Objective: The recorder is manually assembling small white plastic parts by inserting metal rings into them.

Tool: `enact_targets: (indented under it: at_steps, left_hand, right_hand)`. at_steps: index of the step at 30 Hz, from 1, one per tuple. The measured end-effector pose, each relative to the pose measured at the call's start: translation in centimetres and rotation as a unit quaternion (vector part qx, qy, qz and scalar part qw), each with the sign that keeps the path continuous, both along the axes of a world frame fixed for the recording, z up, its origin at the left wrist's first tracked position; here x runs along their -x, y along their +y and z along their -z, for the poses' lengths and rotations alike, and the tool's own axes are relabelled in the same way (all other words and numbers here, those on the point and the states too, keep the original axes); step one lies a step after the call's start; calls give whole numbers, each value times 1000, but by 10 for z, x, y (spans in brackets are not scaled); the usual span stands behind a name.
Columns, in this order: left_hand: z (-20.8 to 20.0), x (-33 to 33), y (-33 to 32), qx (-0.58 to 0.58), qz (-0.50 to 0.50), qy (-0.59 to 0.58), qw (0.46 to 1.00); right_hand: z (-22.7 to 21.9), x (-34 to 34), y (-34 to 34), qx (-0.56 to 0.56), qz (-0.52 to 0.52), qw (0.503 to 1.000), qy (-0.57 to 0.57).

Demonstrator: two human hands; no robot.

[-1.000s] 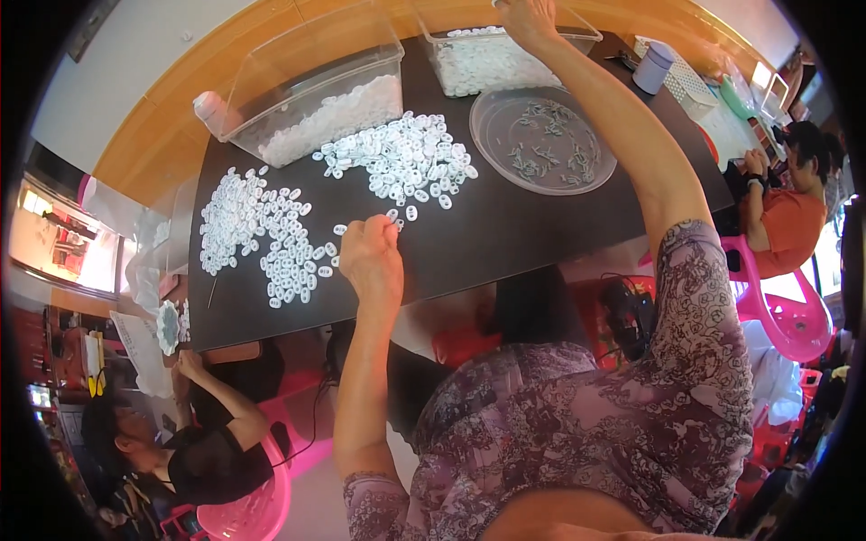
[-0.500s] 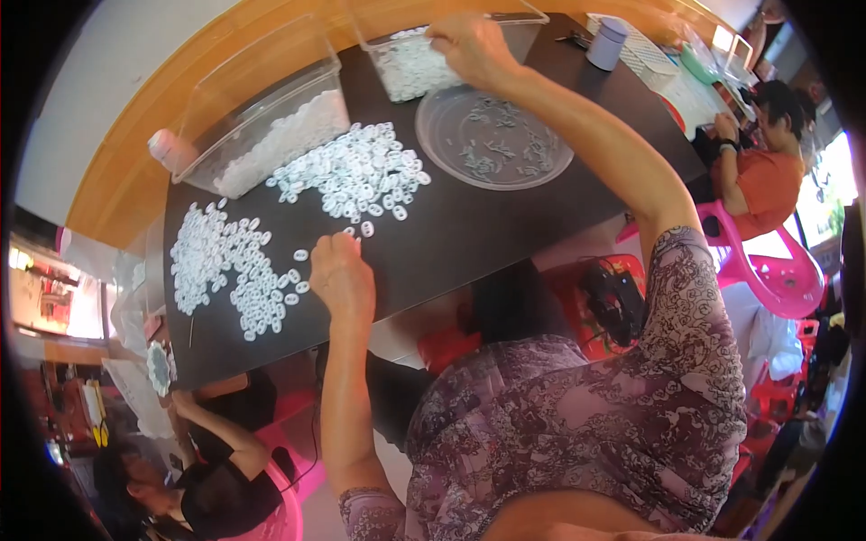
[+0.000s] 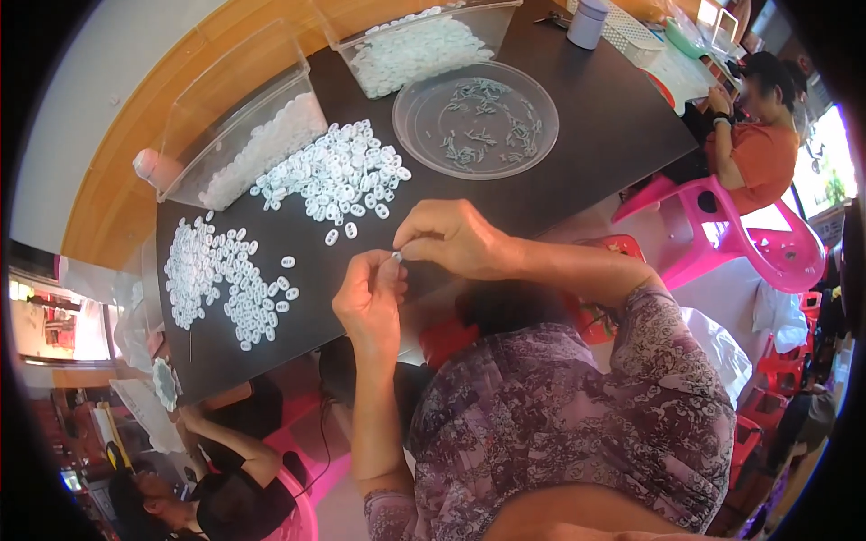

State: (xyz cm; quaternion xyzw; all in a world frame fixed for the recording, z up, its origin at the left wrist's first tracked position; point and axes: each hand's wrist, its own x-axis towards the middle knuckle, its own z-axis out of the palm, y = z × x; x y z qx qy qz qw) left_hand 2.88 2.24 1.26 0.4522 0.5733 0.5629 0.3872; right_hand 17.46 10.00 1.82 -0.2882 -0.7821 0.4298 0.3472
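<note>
Head view is showing the person's patterned purple shirt [image 3: 577,433] nearest, with both hands meeting just in front of it, near the edge of a dark surface [image 3: 586,126]. Left hand [image 3: 370,293] is pinching a small white piece [image 3: 397,257] between thumb and fingers, while the right hand [image 3: 456,239], its fingertips drawn close together, is touching or nearly touching that piece; which, I cannot tell. Beyond them, white oval pieces with dark marks are lying in a left pile [image 3: 251,311] and a middle pile [image 3: 338,176]. Farther on, a round clear dish [image 3: 419,108] is holding thin grey-green bits [image 3: 523,135]. Behind these, a left tub [image 3: 212,158] and a right tub [image 3: 503,25], both clear, are holding white pieces. Off to the right, someone in an orange top [image 3: 767,153] is sitting on a pink chair [image 3: 785,248].
</note>
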Motion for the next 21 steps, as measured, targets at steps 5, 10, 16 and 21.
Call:
enact_targets:
  at_steps: [5, 10, 16, 21]
  left_hand:
    - [-2, -3, -7, 24, 15, -126, 992]
    - [7, 5, -6, 44, 62, -301, 951]
    - [7, -6, -4, 38, 58, -337, 939]
    - [16, 0, -11, 49, 73, -288, 954]
  right_hand:
    - [2, -3, -4, -19, -12, 1000, 5]
    - [1, -5, -6, -54, -44, 996, 52]
    - [-7, -14, -2, -43, -17, 999, 14]
    - [0, -21, 75, -221, 163, 960, -49]
